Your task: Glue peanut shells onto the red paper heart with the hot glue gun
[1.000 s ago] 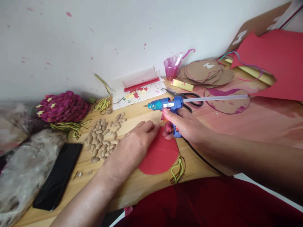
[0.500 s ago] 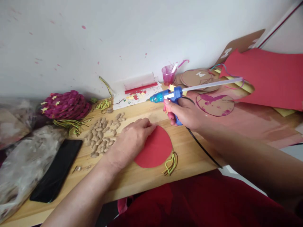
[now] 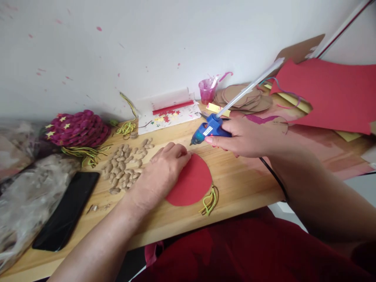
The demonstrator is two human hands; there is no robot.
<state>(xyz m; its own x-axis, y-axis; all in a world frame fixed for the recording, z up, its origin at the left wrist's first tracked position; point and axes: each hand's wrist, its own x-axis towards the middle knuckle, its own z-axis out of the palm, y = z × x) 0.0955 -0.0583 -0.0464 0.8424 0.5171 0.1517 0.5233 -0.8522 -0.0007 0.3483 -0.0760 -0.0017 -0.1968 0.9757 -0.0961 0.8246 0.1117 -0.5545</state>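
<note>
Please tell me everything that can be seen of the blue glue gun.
The glue gun has a blue body, seemingly plastic, with a white label, a teal front part and a dark pointed nozzle. The right hand grips it, tilted nozzle-down; the tip is near the left hand, touching unclear. A long translucent glue stick rises from its back. The handle is mostly hidden.

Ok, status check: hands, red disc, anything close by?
Left hand on red disc. Right hand gripping glue gun, nozzle angled down near left hand. Disc on table. Peanuts close beside left hand.
</note>
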